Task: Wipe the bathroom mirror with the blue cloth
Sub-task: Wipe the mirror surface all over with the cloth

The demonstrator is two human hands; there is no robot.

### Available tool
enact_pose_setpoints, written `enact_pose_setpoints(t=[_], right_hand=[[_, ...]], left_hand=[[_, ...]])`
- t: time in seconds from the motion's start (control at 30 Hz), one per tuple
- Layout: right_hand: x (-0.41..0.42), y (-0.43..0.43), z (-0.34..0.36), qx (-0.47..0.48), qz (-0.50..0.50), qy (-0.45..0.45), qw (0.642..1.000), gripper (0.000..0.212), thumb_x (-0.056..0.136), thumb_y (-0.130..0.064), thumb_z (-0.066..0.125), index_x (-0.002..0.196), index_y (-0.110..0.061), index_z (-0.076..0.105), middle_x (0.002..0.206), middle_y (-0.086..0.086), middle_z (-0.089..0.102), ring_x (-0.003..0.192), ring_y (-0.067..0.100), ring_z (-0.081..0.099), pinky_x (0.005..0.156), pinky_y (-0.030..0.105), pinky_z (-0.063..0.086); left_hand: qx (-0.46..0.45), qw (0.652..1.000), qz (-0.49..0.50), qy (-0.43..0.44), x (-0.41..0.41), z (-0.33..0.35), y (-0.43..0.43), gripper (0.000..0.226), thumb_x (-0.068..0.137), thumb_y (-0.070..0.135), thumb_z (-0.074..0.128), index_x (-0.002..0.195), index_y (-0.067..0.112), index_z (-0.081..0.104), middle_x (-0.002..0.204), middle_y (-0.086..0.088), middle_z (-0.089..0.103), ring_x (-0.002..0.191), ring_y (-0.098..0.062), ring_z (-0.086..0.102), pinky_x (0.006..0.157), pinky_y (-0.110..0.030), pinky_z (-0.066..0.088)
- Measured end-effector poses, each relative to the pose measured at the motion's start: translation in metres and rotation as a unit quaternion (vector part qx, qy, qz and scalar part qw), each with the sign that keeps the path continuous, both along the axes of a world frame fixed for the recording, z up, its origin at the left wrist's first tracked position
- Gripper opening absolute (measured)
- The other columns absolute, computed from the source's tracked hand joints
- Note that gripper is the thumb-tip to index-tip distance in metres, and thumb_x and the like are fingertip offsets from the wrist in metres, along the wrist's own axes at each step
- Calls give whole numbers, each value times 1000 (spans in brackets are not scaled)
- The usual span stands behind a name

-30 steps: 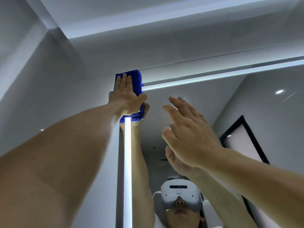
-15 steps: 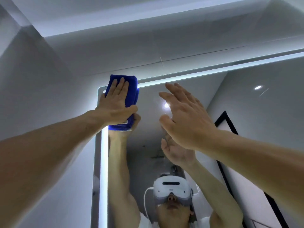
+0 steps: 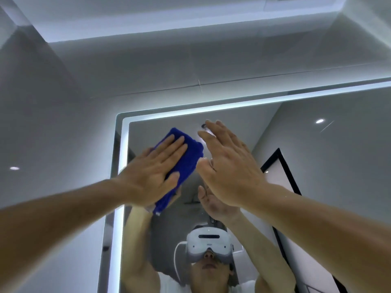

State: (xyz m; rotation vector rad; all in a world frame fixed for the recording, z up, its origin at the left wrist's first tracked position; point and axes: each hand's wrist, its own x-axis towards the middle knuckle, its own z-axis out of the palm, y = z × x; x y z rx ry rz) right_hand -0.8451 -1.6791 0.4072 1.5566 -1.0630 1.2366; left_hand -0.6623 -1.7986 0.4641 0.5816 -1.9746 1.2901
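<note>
Head view: the left hand (image 3: 152, 172) presses the folded blue microfibre cloth (image 3: 187, 158) flat with straight, slightly spread fingers. The cloth lies near the upper-left corner of the light-edged rectangular bathroom mirror (image 3: 306, 132), its long axis slanting up-right. Most of the glass lies rightward and below. The right hand (image 3: 228, 166) is just beside it, fingers straight and empty.

The person is holding both bare arms up toward the top left corner of the mirror (image 3: 317, 176). The left hand (image 3: 154, 176) is lying flat with straight, slightly spread fingers. It is pressing the folded blue cloth (image 3: 189, 161) against the glass, just inside the glowing light strip (image 3: 122, 144) running round the mirror's edge. The right hand (image 3: 230, 168) is hovering just beside the cloth, fingers straight and holding nothing; whether its fingertips are touching the glass I cannot tell. In the reflection both arms are showing, along with a white headset (image 3: 208, 242) and a black-framed doorway (image 3: 286, 164).
</note>
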Motion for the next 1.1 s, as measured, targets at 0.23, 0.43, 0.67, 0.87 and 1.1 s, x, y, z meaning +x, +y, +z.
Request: enact_pose_setpoints(t=[0.23,0.43,0.67,0.87,1.1], right_hand=[[-12,-7,0,-9,-7,5,1000,71,86,-43,23,155,-29,17,164,-12,-1,147,1,-11,113,25,-11],[15,-19,11,8,42,-28,999,62,94,-38,35,153,-26,22,163,-9,9,149,13,8,117,33,15],[89,-51,30,72,73,-20,995,64,98,-34,38,156,-21,16,164,3,6,148,21,11,118,36,15],[126,-94,38,26,-112,-24,993,91,92,-69,34,156,-16,-2,160,20,-20,147,36,-22,119,47,-3],[143,-96,83,18,-153,119,981,67,99,-55,20,156,-31,-4,164,-5,-14,146,26,-27,118,54,3]], left_hand=[[84,967,29,240,-16,100,9,64,101,39,21,157,19,-4,164,6,-12,150,-12,-13,121,-47,13],[89,946,-77,302,-28,25,6,58,104,33,15,156,19,-5,164,7,-11,150,-11,-10,120,-43,5],[458,700,-438,330,18,21,46,40,96,40,43,66,30,68,77,-1,68,85,-27,59,86,-38,44],[429,777,-386,251,62,39,69,50,98,46,25,73,20,59,75,2,63,79,-13,55,85,-35,43],[205,902,-282,253,80,27,45,35,103,29,22,113,12,52,117,-6,56,108,-9,55,93,-35,46]])
